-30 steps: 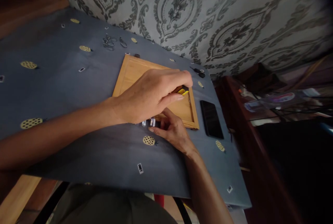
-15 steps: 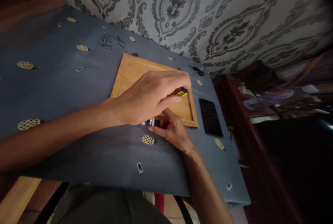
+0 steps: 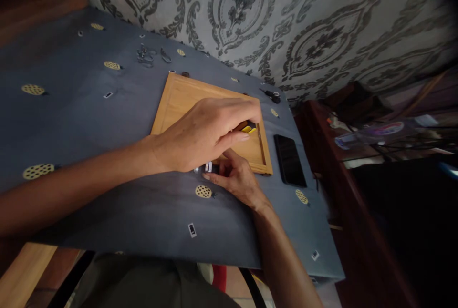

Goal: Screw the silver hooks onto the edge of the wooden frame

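Wooden panel (image 3: 182, 103) mid-frame; L hand (image 3: 211, 131) has grip round yellow-black tool (image 3: 249, 128); R hand (image 3: 239, 178) by shiny metal bit (image 3: 208, 167), lower edge, prob. steadying; R grip: can't tell.

Wooden panel (image 3: 177, 97) flat on table (image 3: 107, 124)

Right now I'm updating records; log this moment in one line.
left hand: grips yellow-black tool over wooden panel | right hand: beside silver pieces, grip unclear | phone: right of panel
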{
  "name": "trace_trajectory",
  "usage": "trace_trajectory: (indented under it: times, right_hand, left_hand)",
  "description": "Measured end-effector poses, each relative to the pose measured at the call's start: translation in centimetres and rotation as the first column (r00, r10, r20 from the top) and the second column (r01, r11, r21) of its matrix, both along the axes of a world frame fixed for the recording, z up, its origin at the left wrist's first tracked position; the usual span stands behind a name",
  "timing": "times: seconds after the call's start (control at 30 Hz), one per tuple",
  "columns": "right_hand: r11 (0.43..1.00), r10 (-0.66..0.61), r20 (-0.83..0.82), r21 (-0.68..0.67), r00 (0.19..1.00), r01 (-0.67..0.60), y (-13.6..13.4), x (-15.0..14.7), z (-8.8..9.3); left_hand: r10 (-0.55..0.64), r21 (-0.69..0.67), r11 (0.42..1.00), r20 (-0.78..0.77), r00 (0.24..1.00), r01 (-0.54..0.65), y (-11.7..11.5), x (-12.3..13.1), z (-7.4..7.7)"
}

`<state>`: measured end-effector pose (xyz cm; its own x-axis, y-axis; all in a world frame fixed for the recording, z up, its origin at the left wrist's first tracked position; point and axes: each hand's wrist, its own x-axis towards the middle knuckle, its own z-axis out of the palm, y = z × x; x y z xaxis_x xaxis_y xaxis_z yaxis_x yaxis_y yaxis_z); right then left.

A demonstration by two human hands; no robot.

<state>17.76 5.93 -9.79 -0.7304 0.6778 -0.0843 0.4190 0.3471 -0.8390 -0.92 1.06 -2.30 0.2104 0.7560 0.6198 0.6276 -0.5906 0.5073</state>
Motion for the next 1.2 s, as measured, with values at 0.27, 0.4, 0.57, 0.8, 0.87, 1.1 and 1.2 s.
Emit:
trace_trajectory:
  times: [0.27,0.4,0.57,0.8,0.87,1.1,1.2]
  right_hand:
    - [1.0,0.009,0.002,-0.01,1.0,-0.009,-0.03,0.0,0.17]
    - [1.0,0.014,-0.006,-0.001,1.0,-0.014,-0.05,-0.05,0.23]
    - [1.0,0.022,0.008,0.023,1.0,-0.022,0.06,0.03,0.08]
    - [1.0,0.025,0.004,0.019,1.0,-0.025,0.16,0.21,-0.14]
    - [0.999,0.027,-0.008,0.026,1.0,-0.027,0.16,0.2,-0.17]
    - [0.997,0.031,-0.024,0.065,0.999,-0.029,0.21,0.14,-0.23]
    - [0.996,0.036,-0.02,0.078,0.999,-0.034,0.26,0.13,-0.21]
  left_hand:
    - [0.002,0.004,1.0,-0.011,1.0,-0.002,-0.03,-0.09,0.08]
    - [-0.007,0.012,1.0,-0.009,1.0,0.007,-0.03,-0.12,0.08]
    - [0.008,0.046,0.999,-0.038,0.999,-0.006,0.07,-0.14,-0.05]
    - [-0.008,0.037,0.999,-0.032,0.999,0.009,0.07,-0.19,0.2]
    - [-0.015,0.023,1.0,-0.048,0.999,0.016,0.08,-0.3,0.28]
    - [0.045,0.078,0.996,-0.001,0.999,-0.044,0.08,-0.22,0.12]
    - [0.063,0.091,0.994,-0.003,0.998,-0.063,-0.04,-0.01,0.16]
